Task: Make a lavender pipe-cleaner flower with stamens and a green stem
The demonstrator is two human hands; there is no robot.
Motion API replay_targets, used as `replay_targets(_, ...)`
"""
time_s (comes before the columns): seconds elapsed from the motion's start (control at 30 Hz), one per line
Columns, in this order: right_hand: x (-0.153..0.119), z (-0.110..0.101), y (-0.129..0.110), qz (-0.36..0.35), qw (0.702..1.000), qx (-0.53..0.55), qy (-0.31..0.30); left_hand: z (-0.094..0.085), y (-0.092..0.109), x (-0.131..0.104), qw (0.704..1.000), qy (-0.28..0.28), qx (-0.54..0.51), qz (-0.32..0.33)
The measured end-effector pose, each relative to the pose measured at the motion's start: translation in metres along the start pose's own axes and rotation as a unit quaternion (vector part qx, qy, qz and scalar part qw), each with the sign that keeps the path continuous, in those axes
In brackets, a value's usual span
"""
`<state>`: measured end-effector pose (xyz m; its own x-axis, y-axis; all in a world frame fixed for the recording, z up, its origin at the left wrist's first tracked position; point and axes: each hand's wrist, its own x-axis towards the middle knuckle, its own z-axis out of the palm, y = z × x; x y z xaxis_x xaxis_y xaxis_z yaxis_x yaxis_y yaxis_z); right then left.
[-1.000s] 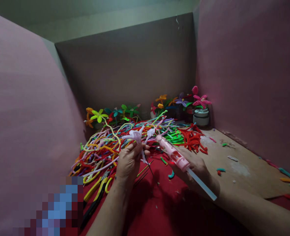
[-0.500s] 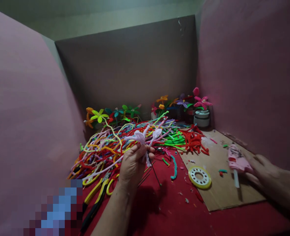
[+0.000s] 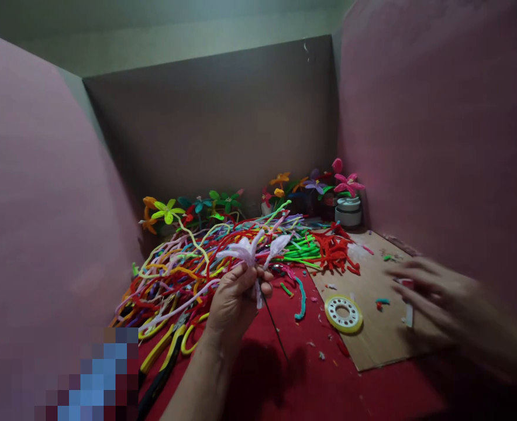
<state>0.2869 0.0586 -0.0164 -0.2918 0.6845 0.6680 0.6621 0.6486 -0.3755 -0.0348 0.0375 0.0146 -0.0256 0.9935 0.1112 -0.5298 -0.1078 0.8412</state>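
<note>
Near the middle of the head view, my left hand (image 3: 236,295) pinches a pale lilac pipe-cleaner flower (image 3: 247,251), its petals spread above the fingers. A thin dark stem slants down to the right from below the grip. My right hand (image 3: 438,292), blurred, is over the cardboard with its fingers apart. It hides most of the pink glue gun; the pale glue stick (image 3: 409,314) shows below the fingers. Whether the hand touches the gun cannot be made out. A yellow tape roll (image 3: 343,314) lies at the cardboard's left edge.
Behind my left hand spreads a heap of coloured pipe cleaners (image 3: 183,245). Yellow-and-black pliers (image 3: 164,351) lie at left. Finished flowers (image 3: 166,211) and a white jar (image 3: 348,211) stand at the back. Scraps dot the red cloth (image 3: 328,386) and cardboard (image 3: 372,351); pink panels flank the workspace.
My right hand has moved left over the glue gun, and its fingers now spread across it. The view has shifted slightly. The lilac flower's petals look more spread, still in my left hand.
</note>
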Motion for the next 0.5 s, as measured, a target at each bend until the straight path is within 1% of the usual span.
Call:
replay_targets(0.03,0.01,0.011,-0.023,0.001,0.996,0.085,-0.011,0.001,-0.001,-0.001,1.0,-0.008,-0.009,-0.01)
replay_targets(0.07,0.02,0.023,-0.045,0.031,0.984,0.169,-0.043,0.003,-0.003,-0.002,1.0,-0.016,-0.015,-0.019)
replay_targets(0.1,0.031,0.034,-0.066,0.071,0.962,0.255,-0.065,0.004,-0.004,-0.003,0.999,-0.024,-0.018,-0.029)
replay_targets(0.13,0.041,0.046,-0.084,0.121,0.93,0.334,-0.091,0.006,-0.006,-0.004,0.999,-0.03,-0.021,-0.036)
replay_targets(0.17,0.05,0.056,-0.099,0.162,0.895,0.406,-0.088,0.008,-0.008,-0.005,0.998,-0.037,-0.021,-0.042)
replay_targets(0.2,0.058,0.064,-0.11,0.176,0.858,0.474,-0.091,0.009,-0.01,-0.006,0.998,-0.044,-0.02,-0.046)
replay_targets(0.23,0.064,0.071,-0.118,0.177,0.826,0.526,-0.097,0.01,-0.012,-0.006,0.997,-0.053,-0.019,-0.047)
replay_targets(0.3,0.069,0.079,-0.125,0.188,0.785,0.583,-0.093,0.012,-0.015,-0.007,0.996,-0.074,-0.019,-0.049)
replay_targets(0.37,0.069,0.084,-0.128,0.202,0.764,0.607,-0.081,0.012,-0.017,-0.008,0.994,-0.092,-0.024,-0.048)
replay_targets(0.5,0.066,0.086,-0.13,0.212,0.745,0.629,-0.065,0.011,-0.017,-0.007,0.993,-0.104,-0.032,-0.053)
